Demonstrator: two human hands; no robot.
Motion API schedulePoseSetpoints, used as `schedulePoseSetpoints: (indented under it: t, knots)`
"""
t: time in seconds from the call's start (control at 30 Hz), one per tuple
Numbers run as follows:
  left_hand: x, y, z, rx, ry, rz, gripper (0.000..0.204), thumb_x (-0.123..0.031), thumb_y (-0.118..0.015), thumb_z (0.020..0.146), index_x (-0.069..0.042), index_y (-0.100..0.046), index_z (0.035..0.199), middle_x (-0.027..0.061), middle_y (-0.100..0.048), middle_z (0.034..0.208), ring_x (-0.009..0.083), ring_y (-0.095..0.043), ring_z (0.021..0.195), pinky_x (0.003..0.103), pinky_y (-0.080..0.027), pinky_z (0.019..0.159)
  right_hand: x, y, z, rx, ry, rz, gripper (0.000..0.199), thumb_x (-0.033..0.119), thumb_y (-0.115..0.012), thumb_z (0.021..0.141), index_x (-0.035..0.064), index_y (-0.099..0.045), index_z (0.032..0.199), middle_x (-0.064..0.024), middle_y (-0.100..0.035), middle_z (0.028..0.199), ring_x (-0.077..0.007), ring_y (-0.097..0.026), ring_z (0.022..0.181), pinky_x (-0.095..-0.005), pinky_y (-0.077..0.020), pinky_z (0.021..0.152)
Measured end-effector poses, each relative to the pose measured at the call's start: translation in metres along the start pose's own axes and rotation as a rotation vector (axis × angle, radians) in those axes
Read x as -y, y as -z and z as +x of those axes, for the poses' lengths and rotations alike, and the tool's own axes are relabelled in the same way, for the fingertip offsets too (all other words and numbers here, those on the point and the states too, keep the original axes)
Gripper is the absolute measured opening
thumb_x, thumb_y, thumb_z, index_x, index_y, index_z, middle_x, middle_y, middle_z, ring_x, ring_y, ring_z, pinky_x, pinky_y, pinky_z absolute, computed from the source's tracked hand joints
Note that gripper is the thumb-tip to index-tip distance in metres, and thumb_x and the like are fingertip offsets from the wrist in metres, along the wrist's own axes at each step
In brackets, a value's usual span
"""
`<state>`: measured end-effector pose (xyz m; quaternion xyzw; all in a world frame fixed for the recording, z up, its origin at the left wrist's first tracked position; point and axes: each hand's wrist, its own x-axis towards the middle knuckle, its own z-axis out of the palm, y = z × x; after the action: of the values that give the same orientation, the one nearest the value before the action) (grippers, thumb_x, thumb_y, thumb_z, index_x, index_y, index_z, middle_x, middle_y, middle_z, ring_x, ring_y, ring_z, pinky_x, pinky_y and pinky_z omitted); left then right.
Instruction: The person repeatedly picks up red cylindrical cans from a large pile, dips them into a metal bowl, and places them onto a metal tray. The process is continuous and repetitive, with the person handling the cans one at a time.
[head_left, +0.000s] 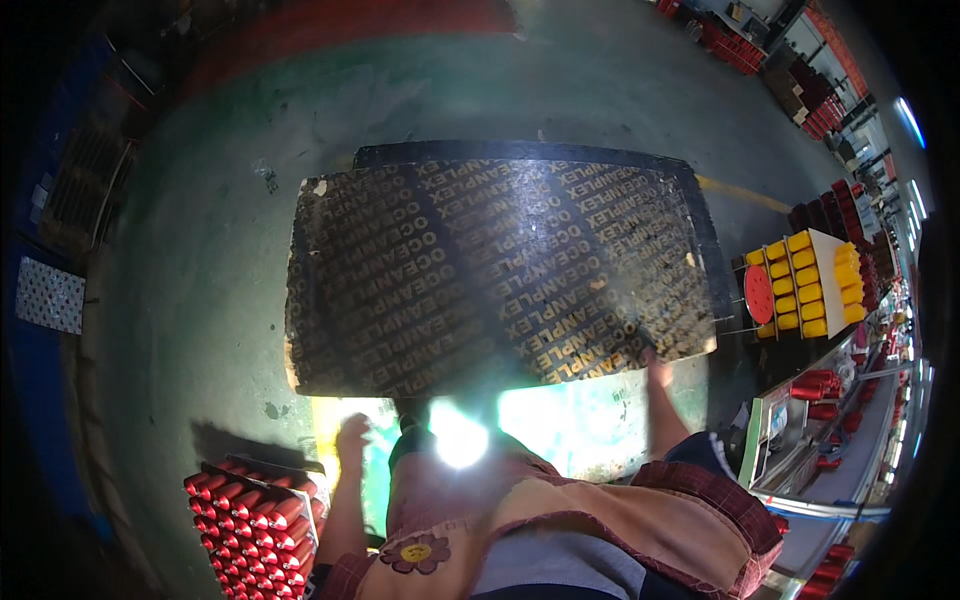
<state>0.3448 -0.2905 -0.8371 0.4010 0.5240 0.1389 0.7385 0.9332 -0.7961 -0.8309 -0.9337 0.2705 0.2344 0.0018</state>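
While both forearms reached forward from the lower edge, the left hand (352,436) hung blurred over the floor (220,330), just short of the board (500,270); whether its fingers were curled or loose could not be told. Right hand (658,378): raised to the board's near edge, toward the right corner, fingertips meeting that edge in view; blur left it uncertain whether they grasped or merely touched.

Board: dark, oblong, chipped at corners and edges, set crosswise in front of the person. Slab (530,152): black, showing past the board's far and right edges.

Red parts (245,520): rounded, stacked in rows, close beside the left forearm. Yellow parts (797,290): racked, right of the board; red disc (759,290) between the two. Bench (800,465): along the right, more red pieces about it. Apron (590,510): tan, with a flower patch (415,552), filling the lower middle. Glare: strong, below the board, washing out the floor there.

Lettering: gold-tan capitals, one word repeated in slanting rows across the board's face, dimmed in places by shadow.
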Motion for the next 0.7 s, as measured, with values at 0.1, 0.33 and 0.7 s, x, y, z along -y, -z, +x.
schedulePoseSetpoints:
  t: [0.1,0.33,0.7]
  knots:
    - [-0.01,0.033,0.07,-0.453,-0.3,0.935,0.035,-0.022,-0.063,0.091,0.001,-0.065,0.118,0.0141,-0.068,0.108,0.0224,-0.066,0.09,0.036,-0.054,0.08,-0.033,-0.126,-0.051,0.368,-0.293,0.702,0.106,0.076,-0.072,0.069,-0.0014,-0.045,0.136,-0.0167,-0.057,0.114,-0.0327,-0.059,0.092,-0.0512,-0.0518,0.077]
    - [-0.024,0.079,0.292,-0.634,0.171,0.245,0.068,-0.055,-0.067,0.085,-0.003,-0.064,0.128,0.0146,-0.068,0.118,0.0267,-0.065,0.104,0.039,-0.051,0.087,0.124,-0.226,-0.164,0.999,-0.143,1.635,0.06,0.047,-0.042,0.103,0.0019,-0.044,0.142,-0.0128,-0.058,0.128,-0.0337,-0.054,0.115,-0.0486,-0.0446,0.103]
    - [-0.059,0.029,0.285,-0.283,0.148,0.122,0.053,-0.006,-0.072,0.086,0.004,-0.054,0.135,0.0136,-0.062,0.13,0.0219,-0.06,0.115,0.033,-0.045,0.101,0.158,-0.186,-0.1,0.774,-0.057,1.376,0.06,0.063,-0.051,0.093,0.0138,-0.061,0.127,-0.0065,-0.068,0.121,-0.0283,-0.067,0.102,-0.0478,-0.0533,0.084]
